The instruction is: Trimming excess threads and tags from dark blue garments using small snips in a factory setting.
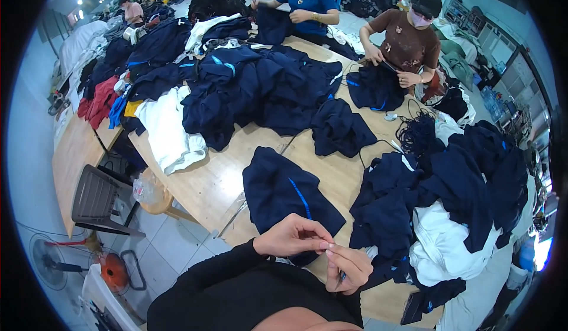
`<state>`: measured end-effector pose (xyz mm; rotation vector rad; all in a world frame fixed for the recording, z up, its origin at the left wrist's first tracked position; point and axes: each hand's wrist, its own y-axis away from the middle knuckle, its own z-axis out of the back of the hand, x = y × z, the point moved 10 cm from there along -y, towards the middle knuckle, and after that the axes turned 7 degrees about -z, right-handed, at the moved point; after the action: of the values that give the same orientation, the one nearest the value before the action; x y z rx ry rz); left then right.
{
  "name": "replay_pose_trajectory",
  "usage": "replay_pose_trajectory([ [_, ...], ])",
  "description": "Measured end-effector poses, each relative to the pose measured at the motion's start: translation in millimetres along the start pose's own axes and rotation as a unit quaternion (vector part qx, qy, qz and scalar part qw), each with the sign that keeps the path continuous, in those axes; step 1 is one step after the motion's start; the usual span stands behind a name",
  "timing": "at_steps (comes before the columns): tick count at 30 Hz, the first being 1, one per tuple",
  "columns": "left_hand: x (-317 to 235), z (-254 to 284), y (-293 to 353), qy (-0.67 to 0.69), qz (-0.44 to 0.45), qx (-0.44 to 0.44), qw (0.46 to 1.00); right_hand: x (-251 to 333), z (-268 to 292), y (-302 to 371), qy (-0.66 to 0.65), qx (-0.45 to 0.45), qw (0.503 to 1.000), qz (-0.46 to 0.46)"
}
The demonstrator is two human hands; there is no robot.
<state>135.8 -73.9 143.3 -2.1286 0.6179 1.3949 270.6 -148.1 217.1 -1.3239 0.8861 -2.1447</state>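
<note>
My left hand (291, 236) and my right hand (350, 268) meet fingertip to fingertip just above the near edge of the table. Both are closed in a pinch, and whatever lies between the fingertips is too small to make out. A bit of blue shows under the curled fingers of my right hand. Just beyond my hands a navy garment piece (283, 184) with a bright blue stripe lies flat on the wooden table (204, 184). Part of it is hidden behind my hands.
Navy garments (254, 88) are heaped across the table's far side, with a white garment (168, 130) at their left. More navy clothing (390, 204) and a white cloth (447, 248) pile up at right. Two co-workers handle navy pieces opposite. A chair (100, 198) stands left.
</note>
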Motion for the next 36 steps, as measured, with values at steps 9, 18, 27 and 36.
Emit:
replay_pose_trajectory([
  [9,12,16,4,-0.021,-0.003,-0.045,0.999,-10,-14,1,0.052,0.042,0.997,-0.028],
  [18,9,13,9,0.027,0.035,-0.032,0.998,-14,-10,5,-0.008,0.040,0.998,-0.053],
  [27,19,1,10,0.137,0.068,0.013,0.988,-6,-9,0,-0.070,0.041,0.996,-0.034],
  [36,23,11,5,0.075,0.061,-0.002,0.995,-12,-9,-2,-0.055,0.014,0.996,-0.074],
])
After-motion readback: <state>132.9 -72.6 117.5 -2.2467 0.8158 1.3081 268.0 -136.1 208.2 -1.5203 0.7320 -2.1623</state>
